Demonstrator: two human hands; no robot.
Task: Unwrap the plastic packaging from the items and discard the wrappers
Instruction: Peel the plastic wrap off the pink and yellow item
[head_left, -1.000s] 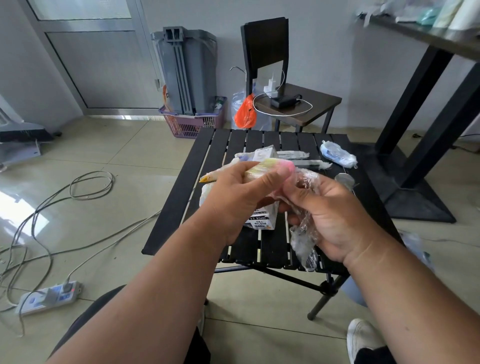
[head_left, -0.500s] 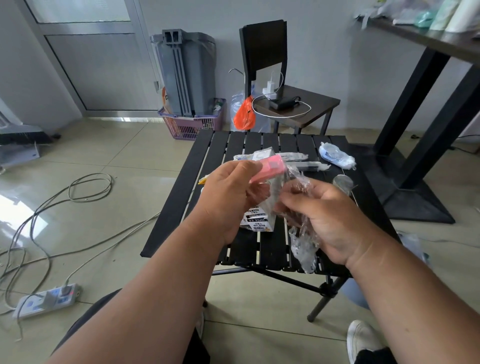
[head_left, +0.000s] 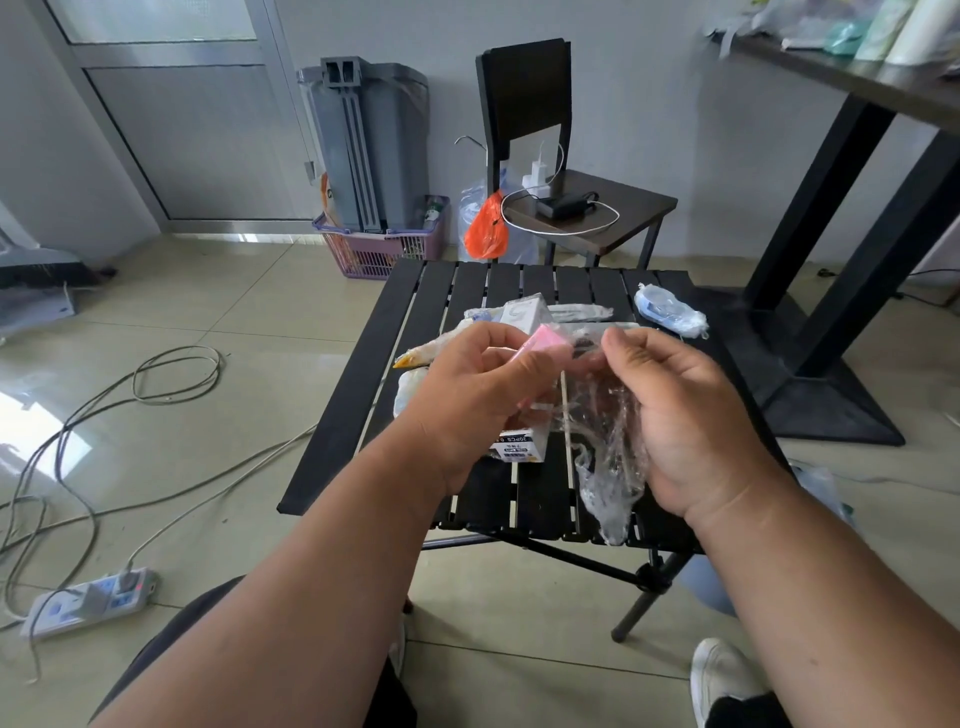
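Head view: my left hand (head_left: 467, 395) pinches the pink eraser (head_left: 540, 345) above the table (head_left: 363, 395); my right hand (head_left: 680, 410) grips the clear plastic wrapper (head_left: 605, 441) just beside it. Eraser looks light and firm, hold its sides. Wrapper's flimsy, clingy, so bunch it.

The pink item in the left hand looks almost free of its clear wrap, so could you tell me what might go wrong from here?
The pink item is held only at the tips of the left hand, so a tug could drop it onto the slatted table. The clear wrap hanging from the right hand may cling to the fingers or snag the white box beneath.
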